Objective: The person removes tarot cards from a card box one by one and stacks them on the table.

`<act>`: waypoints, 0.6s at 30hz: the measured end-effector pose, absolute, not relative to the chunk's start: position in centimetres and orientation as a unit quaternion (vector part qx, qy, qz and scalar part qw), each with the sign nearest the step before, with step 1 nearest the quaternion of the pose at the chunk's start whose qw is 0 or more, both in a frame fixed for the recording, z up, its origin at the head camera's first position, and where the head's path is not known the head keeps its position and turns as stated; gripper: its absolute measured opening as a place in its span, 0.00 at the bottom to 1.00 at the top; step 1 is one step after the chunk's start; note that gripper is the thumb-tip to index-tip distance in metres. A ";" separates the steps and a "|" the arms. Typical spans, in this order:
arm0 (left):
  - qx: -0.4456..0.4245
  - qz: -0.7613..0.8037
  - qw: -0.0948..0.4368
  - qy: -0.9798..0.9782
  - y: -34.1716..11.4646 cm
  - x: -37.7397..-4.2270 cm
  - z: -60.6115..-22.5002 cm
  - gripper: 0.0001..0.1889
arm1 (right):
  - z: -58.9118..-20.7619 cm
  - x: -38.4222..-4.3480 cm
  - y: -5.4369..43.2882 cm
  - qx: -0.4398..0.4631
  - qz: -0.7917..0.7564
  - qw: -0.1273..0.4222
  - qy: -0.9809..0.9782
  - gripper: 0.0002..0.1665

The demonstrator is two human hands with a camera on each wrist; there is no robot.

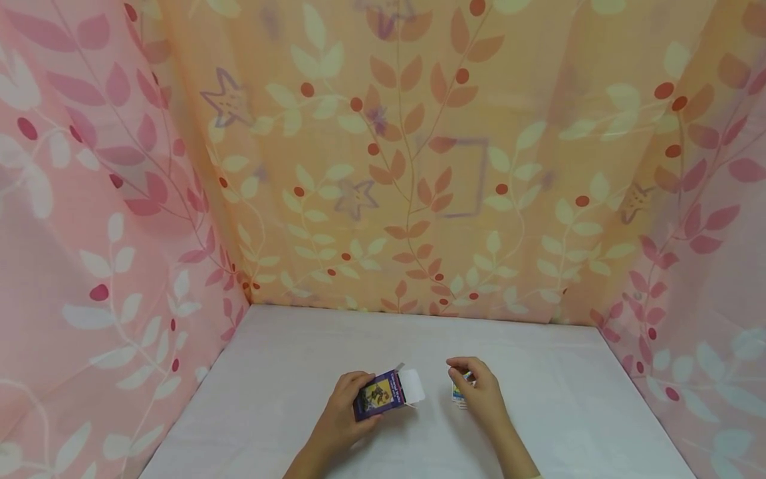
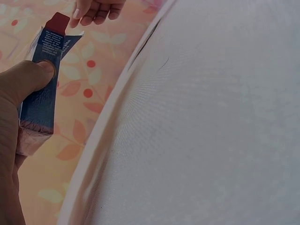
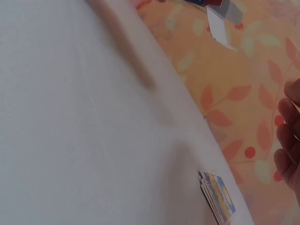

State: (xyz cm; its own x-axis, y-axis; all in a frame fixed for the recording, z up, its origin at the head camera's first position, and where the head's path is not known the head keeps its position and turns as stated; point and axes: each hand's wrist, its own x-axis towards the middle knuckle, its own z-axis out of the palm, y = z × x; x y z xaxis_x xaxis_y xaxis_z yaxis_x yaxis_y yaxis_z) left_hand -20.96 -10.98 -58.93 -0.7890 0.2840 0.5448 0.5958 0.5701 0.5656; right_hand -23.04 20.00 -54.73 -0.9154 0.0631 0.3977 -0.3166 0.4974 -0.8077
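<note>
My left hand [image 1: 341,420] grips a small purple card box [image 1: 376,395] with a picture on its front. The box's end points right, its white flap [image 1: 413,384] folded out. In the left wrist view the thumb [image 2: 40,75] presses along the dark blue side of the box. My right hand [image 1: 486,394] hovers at a small stack of picture cards [image 1: 457,395], partly covering it in the head view. From the right wrist, the cards [image 3: 218,197] lie on the white surface, apart from the loosely bent fingers [image 3: 287,133].
A white cloth-covered table [image 1: 287,346] lies under both hands. Behind it hangs an orange leaf-patterned curtain [image 1: 335,219], with pink patterned curtains on the left [image 1: 114,219] and right [image 1: 706,266]. The box and the cards stand a short gap apart.
</note>
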 end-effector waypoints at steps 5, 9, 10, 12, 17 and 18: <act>-0.249 -0.385 0.207 -0.864 -10.9 -21.0 -58.9 0.42 | -54.1 -22.5 19.3 0.083 0.500 0.178 -0.843 0.09; -0.247 -0.384 0.202 -0.866 -10.9 -20.9 -58.9 0.42 | -53.6 -22.0 18.7 0.092 0.504 0.177 -0.840 0.10; -0.246 -0.385 0.200 -0.867 -10.9 -20.9 -58.9 0.42 | -53.5 -21.9 18.6 0.095 0.505 0.177 -0.839 0.10; -0.243 -0.389 0.196 -0.867 -10.9 -20.9 -58.9 0.41 | -53.3 -21.7 18.3 0.099 0.504 0.178 -0.839 0.10; -0.240 -0.395 0.188 -0.867 -10.9 -20.9 -58.8 0.41 | -53.0 -21.3 17.7 0.099 0.501 0.176 -0.841 0.09; -0.239 -0.395 0.188 -0.867 -10.8 -20.9 -58.8 0.41 | -53.0 -21.3 17.6 0.100 0.501 0.175 -0.842 0.09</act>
State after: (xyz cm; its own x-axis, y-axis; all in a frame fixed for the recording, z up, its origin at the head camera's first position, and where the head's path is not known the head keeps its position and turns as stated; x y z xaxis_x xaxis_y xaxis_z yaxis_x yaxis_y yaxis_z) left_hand -20.86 -10.84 -58.79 -0.8151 0.2666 0.5144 0.5630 0.5740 0.5946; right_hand -21.25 17.60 -52.95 -0.9187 0.0069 0.3948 -0.3439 0.4775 -0.8085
